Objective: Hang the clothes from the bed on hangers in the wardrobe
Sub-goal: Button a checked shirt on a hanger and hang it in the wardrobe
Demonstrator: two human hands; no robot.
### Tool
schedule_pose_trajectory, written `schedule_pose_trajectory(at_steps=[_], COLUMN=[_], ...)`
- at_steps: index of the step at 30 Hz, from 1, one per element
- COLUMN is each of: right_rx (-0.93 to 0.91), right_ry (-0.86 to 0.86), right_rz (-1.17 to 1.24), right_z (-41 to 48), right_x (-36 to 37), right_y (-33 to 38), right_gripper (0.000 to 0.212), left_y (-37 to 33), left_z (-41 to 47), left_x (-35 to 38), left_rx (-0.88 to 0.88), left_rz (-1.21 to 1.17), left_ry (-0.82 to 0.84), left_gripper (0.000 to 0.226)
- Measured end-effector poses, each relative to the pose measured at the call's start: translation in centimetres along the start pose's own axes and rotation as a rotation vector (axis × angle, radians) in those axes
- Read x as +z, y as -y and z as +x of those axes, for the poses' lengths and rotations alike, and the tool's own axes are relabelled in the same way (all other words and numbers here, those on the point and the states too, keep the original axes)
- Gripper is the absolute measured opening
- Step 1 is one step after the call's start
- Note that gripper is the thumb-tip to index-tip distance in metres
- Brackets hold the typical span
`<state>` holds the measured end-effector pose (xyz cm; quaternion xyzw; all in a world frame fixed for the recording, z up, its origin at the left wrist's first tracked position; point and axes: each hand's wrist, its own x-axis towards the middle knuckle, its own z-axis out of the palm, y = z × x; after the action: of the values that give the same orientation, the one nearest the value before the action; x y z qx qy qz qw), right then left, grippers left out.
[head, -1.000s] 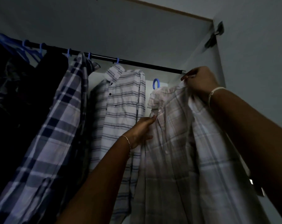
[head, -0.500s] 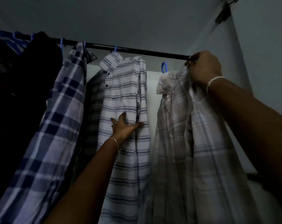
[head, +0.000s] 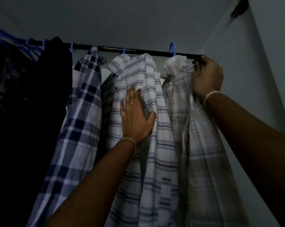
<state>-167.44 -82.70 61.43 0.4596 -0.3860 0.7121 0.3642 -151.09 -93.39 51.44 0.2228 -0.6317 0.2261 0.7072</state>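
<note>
Three shirts on blue hangers (head: pixel 172 48) along the black rail (head: pixel 138 50), pale checked shirt (head: pixel 203 177) rightmost, its shoulder clenched in the fingers (head: pixel 198 69) of the right hand (head: pixel 207 76) just under the rail end, left hand (head: pixel 135 118) with fingers (head: pixel 132 97) released, spread flat on the striped shirt (head: pixel 151 169), dark-checked shirt (head: pixel 79 128) left of them.

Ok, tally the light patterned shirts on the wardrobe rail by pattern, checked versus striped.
Checked: 2, the navy-and-white checked shirt and the pale beige checked shirt
Striped: 1, the white shirt with grey stripes
Total: 3
</note>
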Motion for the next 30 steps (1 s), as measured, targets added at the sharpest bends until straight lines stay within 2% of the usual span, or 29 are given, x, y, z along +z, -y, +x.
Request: schedule_pose_trajectory(at_steps=[3,5,6,8,11,13,15,17,19,22,25,30], right_rx=[0.025,0.05,0.056,0.085,0.105,0.117,0.116,0.103,0.101,0.098,0.089,0.111], right_ry=[-0.004,0.006,0.009,0.025,0.034,0.028,0.015,-0.005,-0.019,-0.065,-0.078,-0.107], right_rz=[0.022,0.031,0.05,0.058,0.084,0.103,0.115,0.122,0.126,0.161,0.175,0.164], right_z=[-0.2,-0.5,-0.3,-0.4,-0.4,0.1,0.3,0.6,1.3,2.6,4.1,6.8], right_x=[0.9,1.4,1.9,2.5,3.6,4.7,5.9,7.4,7.8,9.4,11.4,15.7], right_y=[0.0,0.1,0.3,0.4,0.5,0.7,1.0,1.6,2.2,3.2,4.3,5.3], right_gripper=[0.03,0.031,0.031,0.031,0.031,0.031,0.031,0.03,0.03,0.03,0.031,0.031], left_y=[-1.3,-2.2,-2.6,-3.6,-3.9,-3.2,-2.0,-0.1,0.7,2.1,3.5,5.5], left_z=[2.0,3.3,4.1,4.7,5.7,6.5,6.6,6.8,7.2,8.4,9.8,12.4], left_x=[-1.3,-1.9,-2.3,-2.6,-2.7,-2.6,-2.5,-2.2,-2.2,-1.8,-0.7,1.9], left_rx=[0.44,0.716,0.793,0.779,0.522,0.365,0.306,0.272,0.134,-0.058,-0.09,-0.052], left_rz=[0.129,0.291,0.378,0.516,0.763,0.967,1.135,1.193,1.072,0.747,0.428,-0.038], left_ry=[0.07,0.204,0.28,0.421,0.594,0.647,0.667,0.689,0.751,0.823,0.763,0.532], left_gripper=[0.055,0.049,0.049,0.052,0.042,0.039,0.037,0.036,0.041,0.064,0.066,0.055])
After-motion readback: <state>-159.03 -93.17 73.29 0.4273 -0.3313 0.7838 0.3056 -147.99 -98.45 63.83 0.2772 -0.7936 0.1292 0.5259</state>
